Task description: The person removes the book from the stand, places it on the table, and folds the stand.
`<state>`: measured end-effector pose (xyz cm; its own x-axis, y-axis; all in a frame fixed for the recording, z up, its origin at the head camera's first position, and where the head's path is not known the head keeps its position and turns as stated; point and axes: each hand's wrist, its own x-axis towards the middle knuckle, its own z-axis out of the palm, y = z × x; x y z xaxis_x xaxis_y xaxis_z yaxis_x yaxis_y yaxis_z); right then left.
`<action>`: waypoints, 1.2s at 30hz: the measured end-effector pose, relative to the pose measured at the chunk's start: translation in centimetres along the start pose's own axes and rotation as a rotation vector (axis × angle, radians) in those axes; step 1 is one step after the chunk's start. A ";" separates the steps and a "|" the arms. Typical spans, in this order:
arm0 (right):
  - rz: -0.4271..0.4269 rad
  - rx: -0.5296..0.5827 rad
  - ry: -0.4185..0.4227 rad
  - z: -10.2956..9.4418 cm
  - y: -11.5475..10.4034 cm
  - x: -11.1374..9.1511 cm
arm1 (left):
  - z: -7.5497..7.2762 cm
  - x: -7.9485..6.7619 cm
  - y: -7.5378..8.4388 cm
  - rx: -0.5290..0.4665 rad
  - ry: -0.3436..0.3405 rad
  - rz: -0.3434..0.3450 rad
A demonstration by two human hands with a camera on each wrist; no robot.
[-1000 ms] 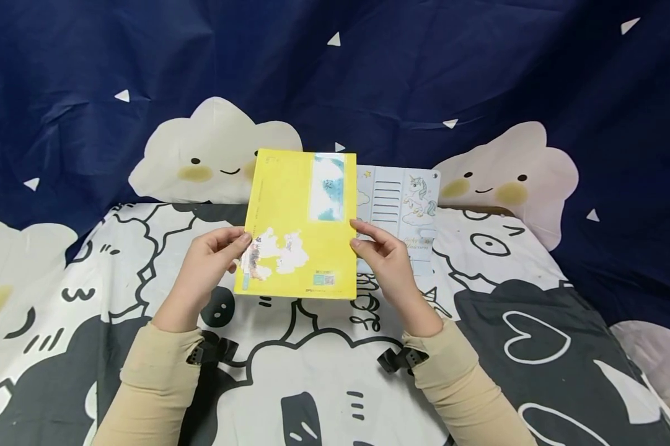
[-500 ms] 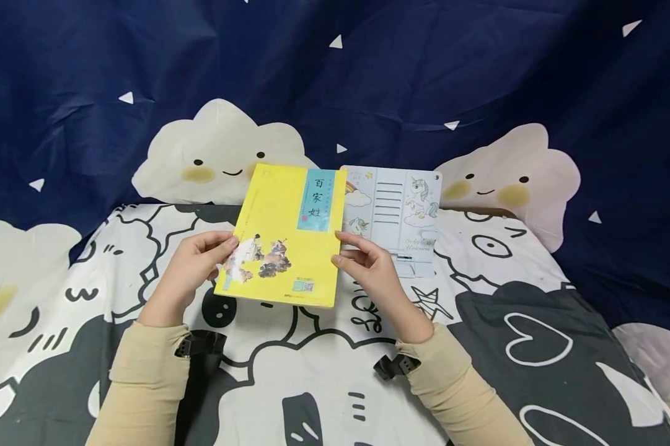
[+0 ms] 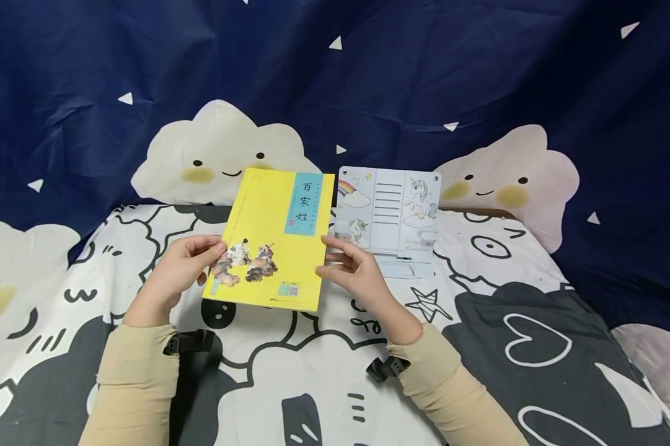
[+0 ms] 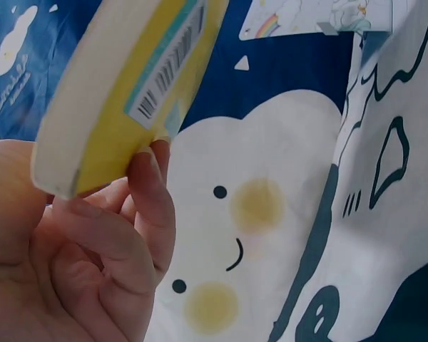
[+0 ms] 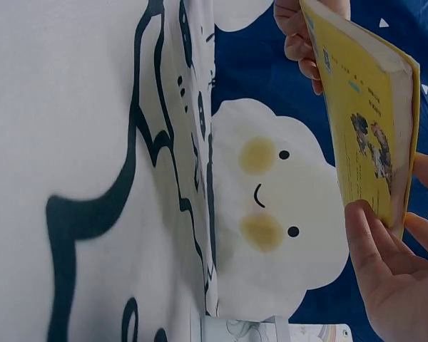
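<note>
A yellow book (image 3: 268,248) with a blue title strip and small printed figures faces up, held above the patterned cloth. My left hand (image 3: 181,269) pinches its left edge between thumb and fingers. On the opposite edge, my right hand (image 3: 359,275) grips it the same way. The left wrist view shows a barcode on the back of the book (image 4: 121,107) and the fingers of my left hand (image 4: 100,249) under it. In the right wrist view my right hand (image 5: 399,271) holds the page-edge side of the book (image 5: 371,121).
Just right of the book stands a pale bookstand (image 3: 389,214) with unicorn pictures and slots, leaning back. The black-and-white printed cloth (image 3: 323,384) covers the surface. Behind it hangs a dark blue curtain (image 3: 368,80) with smiling clouds.
Both hands have carried the book left and slightly down, tilting it back so glare left its cover. More of the bookstand now shows beside it.
</note>
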<state>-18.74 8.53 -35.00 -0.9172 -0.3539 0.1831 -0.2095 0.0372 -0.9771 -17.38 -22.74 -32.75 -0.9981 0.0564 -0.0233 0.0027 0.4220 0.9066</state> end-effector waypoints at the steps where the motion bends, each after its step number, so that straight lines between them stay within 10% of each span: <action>1: -0.002 -0.004 -0.001 0.1 0.0 0.1 | -0.1 0.0 -0.1 0.007 -0.001 -0.006; 36: 0.080 -0.123 -0.087 5.0 2.4 3.5 | -2.5 0.8 -4.8 0.064 0.062 -0.210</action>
<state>-20.80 2.68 -37.28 -0.9007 -0.4249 0.0899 -0.1817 0.1807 -0.9666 -18.35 -26.96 -36.09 -0.9791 -0.0934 -0.1807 -0.2033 0.4749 0.8562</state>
